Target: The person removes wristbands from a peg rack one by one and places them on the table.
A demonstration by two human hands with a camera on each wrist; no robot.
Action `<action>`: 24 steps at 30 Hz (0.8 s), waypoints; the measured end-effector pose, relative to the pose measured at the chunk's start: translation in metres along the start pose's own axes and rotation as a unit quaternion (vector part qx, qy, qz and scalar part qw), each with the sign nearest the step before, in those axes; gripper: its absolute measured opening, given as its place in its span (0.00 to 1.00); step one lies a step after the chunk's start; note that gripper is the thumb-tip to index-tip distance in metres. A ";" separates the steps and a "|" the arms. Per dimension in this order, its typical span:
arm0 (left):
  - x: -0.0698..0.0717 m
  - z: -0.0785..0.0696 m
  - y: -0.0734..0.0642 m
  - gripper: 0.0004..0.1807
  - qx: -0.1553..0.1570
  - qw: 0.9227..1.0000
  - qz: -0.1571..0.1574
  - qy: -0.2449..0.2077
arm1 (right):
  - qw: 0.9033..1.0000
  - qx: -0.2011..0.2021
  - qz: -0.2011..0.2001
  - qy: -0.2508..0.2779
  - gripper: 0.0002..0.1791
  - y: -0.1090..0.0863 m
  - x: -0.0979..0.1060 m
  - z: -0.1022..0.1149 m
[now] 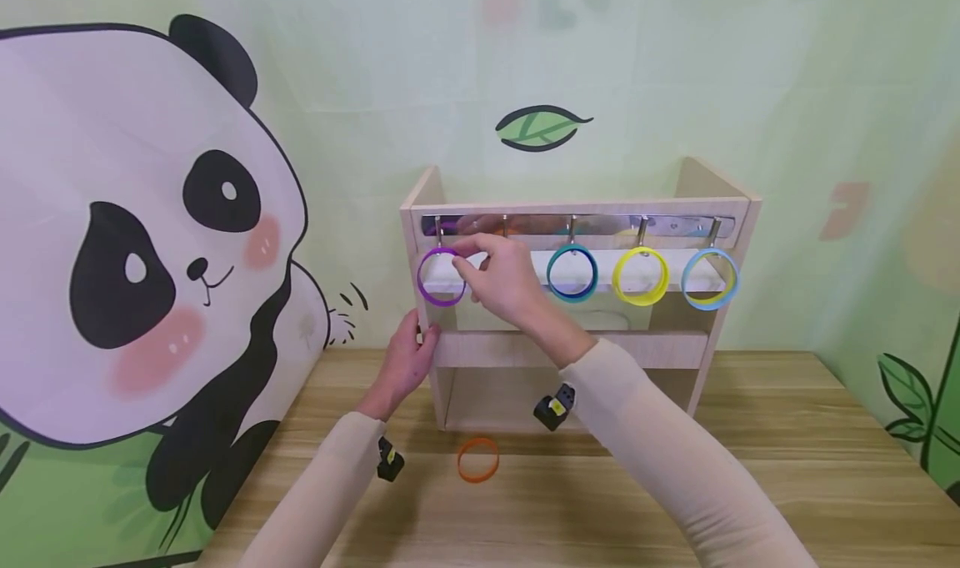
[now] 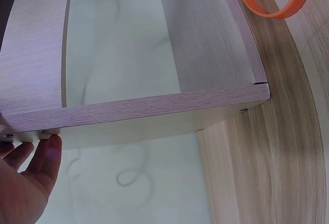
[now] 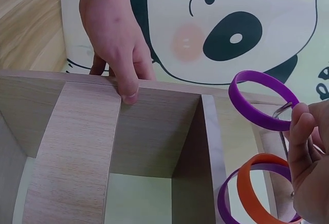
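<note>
My right hand (image 1: 504,276) pinches the right edge of a purple wristband (image 3: 247,112) at the leftmost hook (image 1: 439,233) of a metal rail on a wooden shelf (image 1: 517,351). In the right wrist view, the hook's tip shows inside the band, by the fingertips. Below it there, an orange wristband (image 3: 245,193) and another purple one (image 3: 222,206) hang together, hidden behind my hand in the head view. My left hand (image 1: 405,361) grips the shelf's left side panel, thumb over the front edge and fingers along the outside.
Teal (image 1: 551,284), yellow (image 1: 663,280) and light blue (image 1: 735,286) bands hang on the hooks to the right. An orange wristband (image 1: 477,480) lies on the wooden table (image 1: 787,468) before the shelf. A panda-printed backdrop (image 1: 360,134) stands behind and left.
</note>
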State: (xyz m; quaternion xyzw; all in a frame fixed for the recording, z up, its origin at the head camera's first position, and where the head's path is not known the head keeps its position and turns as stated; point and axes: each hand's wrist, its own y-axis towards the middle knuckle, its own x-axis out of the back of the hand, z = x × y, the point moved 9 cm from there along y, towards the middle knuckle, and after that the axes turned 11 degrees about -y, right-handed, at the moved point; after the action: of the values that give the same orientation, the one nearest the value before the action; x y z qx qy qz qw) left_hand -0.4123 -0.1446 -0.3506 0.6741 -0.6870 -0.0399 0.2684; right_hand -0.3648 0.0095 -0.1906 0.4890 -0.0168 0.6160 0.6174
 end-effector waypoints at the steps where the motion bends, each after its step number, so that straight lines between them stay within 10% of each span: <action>1: 0.000 0.000 0.000 0.23 0.001 1.000 0.000 0.000 | 1.000 -0.001 0.001 0.001 0.13 0.000 0.000 0.000; 24: 0.000 0.006 0.001 0.24 0.018 1.000 -0.003 -0.001 | 0.993 -0.067 0.023 0.097 0.09 -0.037 0.019 -0.021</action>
State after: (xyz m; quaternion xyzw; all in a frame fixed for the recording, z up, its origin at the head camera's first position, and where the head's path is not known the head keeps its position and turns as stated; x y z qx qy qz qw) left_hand -0.4154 -0.1460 -0.3551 0.6810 -0.6858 -0.0293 0.2550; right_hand -0.3435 0.0454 -0.2112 0.3843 -0.0094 0.6720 0.6330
